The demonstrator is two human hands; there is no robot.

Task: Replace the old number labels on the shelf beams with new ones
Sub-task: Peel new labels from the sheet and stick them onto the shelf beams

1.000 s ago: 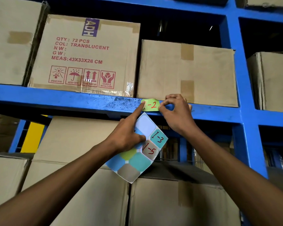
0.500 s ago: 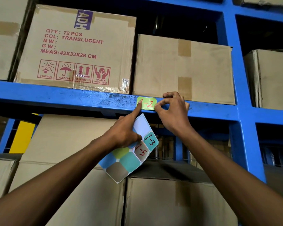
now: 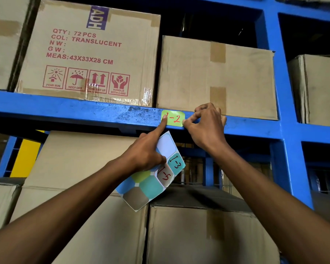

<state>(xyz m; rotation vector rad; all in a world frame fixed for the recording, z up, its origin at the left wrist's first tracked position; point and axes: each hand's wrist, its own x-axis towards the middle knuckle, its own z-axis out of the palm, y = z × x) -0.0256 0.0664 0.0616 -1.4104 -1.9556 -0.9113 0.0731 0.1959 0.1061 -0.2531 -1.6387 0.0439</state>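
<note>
A green label marked "1-2" in red [image 3: 174,119] lies flat on the front of the blue shelf beam [image 3: 84,113]. My left hand [image 3: 147,153] grips a sheet of coloured stickers [image 3: 151,180], two of them marked "1-3" and "1-5", while its forefinger presses the label's left edge. My right hand [image 3: 208,128] pinches at the label's right edge with thumb and forefinger, the other fingers curled over the beam.
Cardboard boxes fill the shelf: a printed "ADH" box [image 3: 90,52] and a plain taped box [image 3: 217,77] stand just above the beam, with more boxes [image 3: 208,235] below. A blue upright post [image 3: 286,111] rises at the right. A yellow post [image 3: 26,155] shows at lower left.
The label went from slightly lifted and crooked to flat on the beam. My left forefinger slid onto its left edge. My right fingers shifted to its right edge.
</note>
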